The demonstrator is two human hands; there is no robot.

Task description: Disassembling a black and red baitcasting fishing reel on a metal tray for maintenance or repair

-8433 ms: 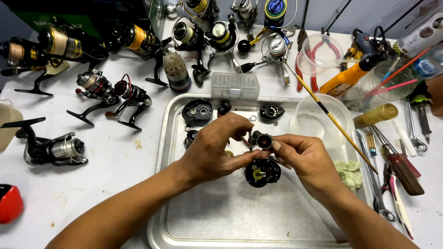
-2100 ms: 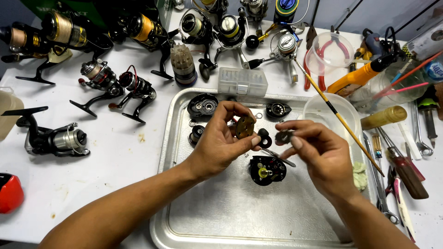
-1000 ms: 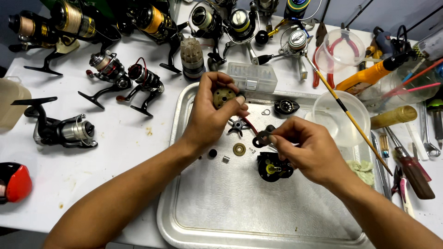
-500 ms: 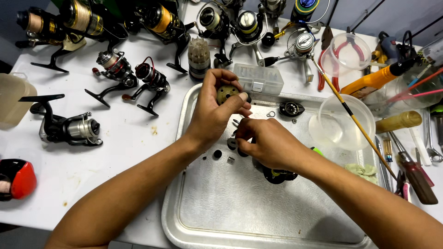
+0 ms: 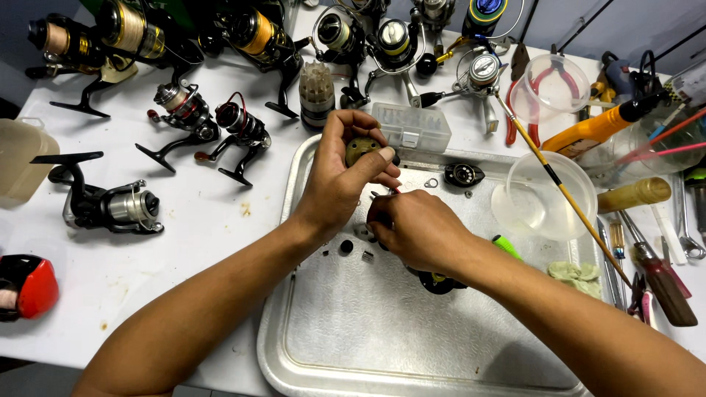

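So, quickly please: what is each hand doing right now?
Left hand: closed on a small round olive-green part, held above the metal tray.
Right hand: curled shut over the tray; what it holds cannot be told.

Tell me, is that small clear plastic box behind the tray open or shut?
Shut. The clear plastic box lies flat just beyond the metal tray, its lid down flush and the front latch closed. What it holds cannot be made out.

The right hand (image 5: 415, 228) covers whatever its fingers pinch, and most of the black reel body (image 5: 439, 281) beneath the wrist. The left hand (image 5: 340, 184) hides much of the olive part (image 5: 362, 149). Both forearms and the tray (image 5: 346, 345) run off the bottom edge.
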